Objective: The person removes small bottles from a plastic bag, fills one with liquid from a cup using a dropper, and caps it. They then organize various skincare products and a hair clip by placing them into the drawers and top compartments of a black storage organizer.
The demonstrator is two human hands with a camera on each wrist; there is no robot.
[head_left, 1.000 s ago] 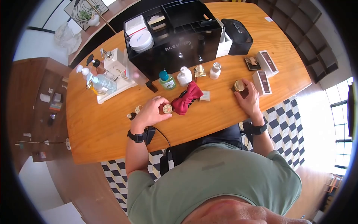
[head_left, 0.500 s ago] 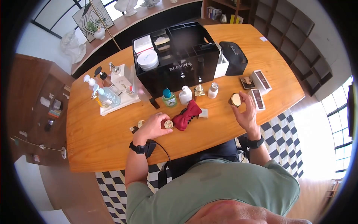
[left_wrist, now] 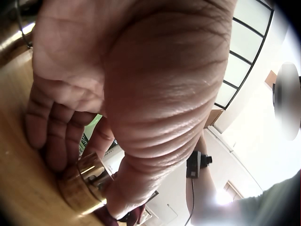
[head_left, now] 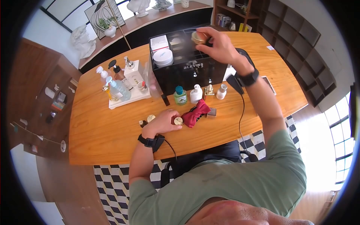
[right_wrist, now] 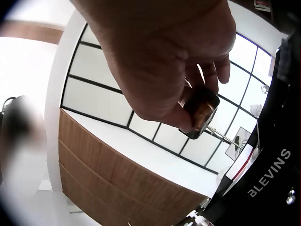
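My right hand (head_left: 222,47) holds a small round jar with a gold top (head_left: 197,37) above the open compartments of the black organizer (head_left: 176,77). In the right wrist view, that jar looks dark amber (right_wrist: 201,114), pinched between thumb and fingers. On the table's near side, my left hand (head_left: 165,122) has its thumb and forefinger around a small gold-capped jar (head_left: 178,121); the left wrist view shows its shiny gold side (left_wrist: 84,183). A dark red bow hair clip (head_left: 197,113) lies just right of this jar. Another round gold-topped item (head_left: 151,118) sits behind the left wrist.
Several small bottles, including a green one with a teal cap (head_left: 180,96), line the organizer's front. Pump bottles (head_left: 119,90) stand on a white tray (head_left: 127,102) at left. A small square box (head_left: 212,113) lies beside the bow. A white round tub (head_left: 163,57) occupies the organizer's corner.
My right hand has lifted its jar from the table's right side and carried it up and left over the organizer. The left hand stays at its jar. The head view has tilted upward.
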